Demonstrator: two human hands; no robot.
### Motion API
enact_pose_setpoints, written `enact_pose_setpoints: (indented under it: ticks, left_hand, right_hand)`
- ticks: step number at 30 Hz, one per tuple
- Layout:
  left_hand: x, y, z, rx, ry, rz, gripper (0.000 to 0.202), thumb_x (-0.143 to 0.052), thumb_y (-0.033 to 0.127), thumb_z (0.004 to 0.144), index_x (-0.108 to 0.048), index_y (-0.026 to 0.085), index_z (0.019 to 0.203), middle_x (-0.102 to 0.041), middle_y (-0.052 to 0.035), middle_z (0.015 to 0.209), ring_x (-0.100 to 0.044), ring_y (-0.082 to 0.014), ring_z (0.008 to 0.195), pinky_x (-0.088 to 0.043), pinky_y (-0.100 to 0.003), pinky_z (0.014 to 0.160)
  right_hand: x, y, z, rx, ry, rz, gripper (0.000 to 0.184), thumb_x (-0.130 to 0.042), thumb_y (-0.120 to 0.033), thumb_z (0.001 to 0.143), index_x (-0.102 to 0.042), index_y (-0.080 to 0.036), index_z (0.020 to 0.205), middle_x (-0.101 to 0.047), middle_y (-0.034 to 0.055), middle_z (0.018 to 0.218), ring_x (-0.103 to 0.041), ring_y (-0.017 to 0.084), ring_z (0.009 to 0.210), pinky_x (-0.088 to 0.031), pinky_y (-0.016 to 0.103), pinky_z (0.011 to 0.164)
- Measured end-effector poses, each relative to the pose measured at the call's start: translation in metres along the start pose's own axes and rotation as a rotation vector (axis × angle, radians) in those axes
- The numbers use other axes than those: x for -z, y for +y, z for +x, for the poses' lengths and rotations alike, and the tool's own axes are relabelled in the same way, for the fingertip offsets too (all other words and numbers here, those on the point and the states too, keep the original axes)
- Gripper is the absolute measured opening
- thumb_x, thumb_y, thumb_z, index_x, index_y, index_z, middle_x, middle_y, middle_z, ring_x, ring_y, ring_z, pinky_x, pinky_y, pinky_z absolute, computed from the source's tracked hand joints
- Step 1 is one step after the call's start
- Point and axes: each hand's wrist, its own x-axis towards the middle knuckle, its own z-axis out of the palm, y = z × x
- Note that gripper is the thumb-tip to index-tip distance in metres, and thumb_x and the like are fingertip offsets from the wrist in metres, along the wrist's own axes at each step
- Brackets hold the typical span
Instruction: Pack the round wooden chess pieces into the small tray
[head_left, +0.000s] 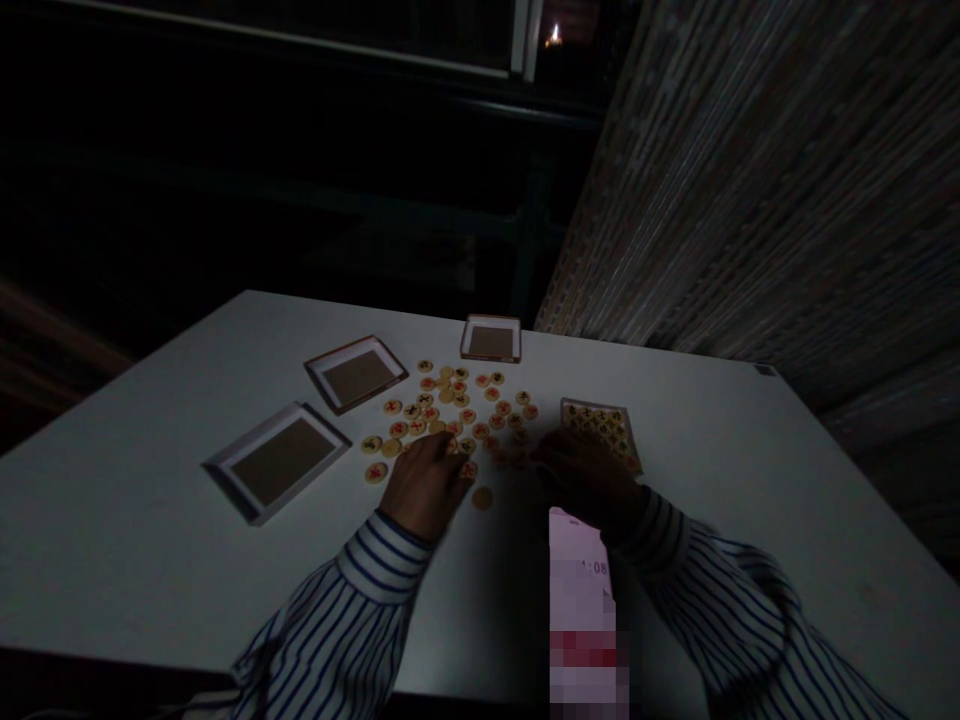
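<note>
The only writing I can read is on the pink screen [577, 560] that stands near the table edge between my sleeves: the digits "08", and the rest of it is blurred. The round wooden pieces [457, 405] carry red or black marks, but these are too small and too dark for me to read. They lie scattered on the white table [150, 520], just in front of my fingers. My left hand [424, 485] rests palm down on the near edge of this heap and touches some pieces; I cannot tell if the fingers close on one. One single piece [481, 497] lies just to the right of this hand. My right hand [581, 475] is in shadow beside the small tray [604, 428] filled with pieces, and I cannot tell its grip either.
</note>
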Motion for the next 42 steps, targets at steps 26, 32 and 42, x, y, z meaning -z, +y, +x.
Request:
enact_pose_setpoints:
  ticks: [26,32,42]
  left_hand:
    - [0.013,0.036,0.001,0.284,0.074,-0.804,0.033,-0.052,0.044,0.074,-0.057,0.018,0.094,-0.065,-0.0036,0.078,-0.06,-0.0156,0.071,-0.049,-0.028,0.065]
    - [0.018,0.059,0.01,0.4,-0.02,-1.178,0.034,-0.063,0.038,0.063,-0.058,0.016,0.089,-0.067,-0.0055,0.076,-0.062,-0.0167,0.069,-0.049,-0.027,0.058]
    - [-0.002,0.086,0.025,0.342,-0.1,-1.239,0.028,-0.064,0.036,0.066,-0.064,0.014,0.084,-0.068,-0.0065,0.079,-0.062,-0.0167,0.072,-0.049,-0.029,0.067]
  right_hand:
    - [0.005,0.005,-0.02,-0.052,0.11,0.065,0.018,-0.05,-0.017,0.08,-0.059,-0.018,0.095,-0.059,0.0083,0.093,-0.052,0.019,0.088,-0.042,0.036,0.076]
    - [0.013,0.005,-0.029,-0.064,0.181,0.091,0.017,-0.048,-0.016,0.081,-0.059,-0.017,0.093,-0.06,0.0079,0.089,-0.052,0.018,0.084,-0.043,0.034,0.074]
    - [0.018,0.011,-0.049,-0.142,0.313,0.183,0.017,-0.047,-0.014,0.081,-0.057,-0.018,0.094,-0.06,0.0072,0.089,-0.054,0.016,0.084,-0.046,0.032,0.073]
